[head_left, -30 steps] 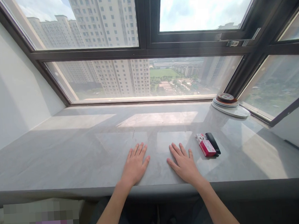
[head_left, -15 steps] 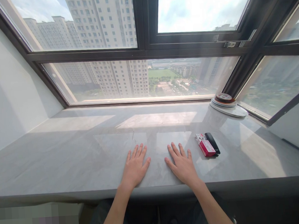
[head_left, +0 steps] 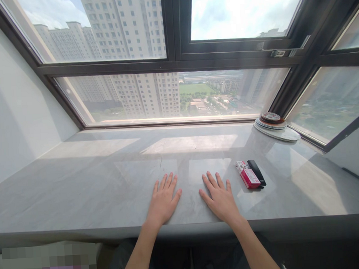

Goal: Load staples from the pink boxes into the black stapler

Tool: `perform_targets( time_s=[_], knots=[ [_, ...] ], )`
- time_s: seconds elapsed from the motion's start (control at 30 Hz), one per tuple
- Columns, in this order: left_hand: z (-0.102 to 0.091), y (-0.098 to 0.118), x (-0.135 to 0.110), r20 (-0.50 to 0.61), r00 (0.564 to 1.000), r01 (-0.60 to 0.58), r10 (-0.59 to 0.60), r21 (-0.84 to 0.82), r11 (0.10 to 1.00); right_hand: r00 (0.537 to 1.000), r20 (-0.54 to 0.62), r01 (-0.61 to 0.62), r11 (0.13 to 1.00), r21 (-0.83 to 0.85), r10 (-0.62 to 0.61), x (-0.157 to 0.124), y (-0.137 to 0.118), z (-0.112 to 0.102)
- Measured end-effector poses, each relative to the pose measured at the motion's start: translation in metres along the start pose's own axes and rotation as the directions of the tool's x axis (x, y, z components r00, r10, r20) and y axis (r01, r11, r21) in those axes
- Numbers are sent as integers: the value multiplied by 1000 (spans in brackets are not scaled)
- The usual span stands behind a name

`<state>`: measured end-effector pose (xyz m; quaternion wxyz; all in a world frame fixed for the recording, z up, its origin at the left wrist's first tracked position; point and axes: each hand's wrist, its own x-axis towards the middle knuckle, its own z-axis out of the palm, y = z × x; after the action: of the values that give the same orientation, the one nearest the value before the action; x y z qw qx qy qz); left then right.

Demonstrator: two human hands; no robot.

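Note:
My left hand (head_left: 162, 201) lies flat on the grey marble-look windowsill (head_left: 88, 188), fingers spread, holding nothing. To its right, my right hand (head_left: 219, 198) rests palm down in the same way, with its fingers apart. Just right of that hand sits a small pink and white box (head_left: 248, 176). A black stapler (head_left: 257, 173) lies against the box's right side. Neither hand touches the box or the stapler.
A stack of round plates or discs (head_left: 276, 128) with a brown item on top stands in the far right corner. Dark window frames (head_left: 169, 65) border the sill at the back. The sill's front edge (head_left: 197, 227) runs below my wrists. Bottom left is pixelated.
The whole view has shifted very slightly. My hands and the things on the sill keep their places.

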<state>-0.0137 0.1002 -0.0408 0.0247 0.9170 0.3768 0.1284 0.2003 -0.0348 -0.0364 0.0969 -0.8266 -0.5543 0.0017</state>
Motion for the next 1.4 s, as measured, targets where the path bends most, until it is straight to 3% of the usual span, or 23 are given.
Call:
perform_targets(
  time_s=[1.4],
  knots=[
    [-7, 3, -1, -9, 1000, -6, 5, -36, 999, 1000, -13, -6, 999, 38, 7, -1, 2, -2]
  ],
)
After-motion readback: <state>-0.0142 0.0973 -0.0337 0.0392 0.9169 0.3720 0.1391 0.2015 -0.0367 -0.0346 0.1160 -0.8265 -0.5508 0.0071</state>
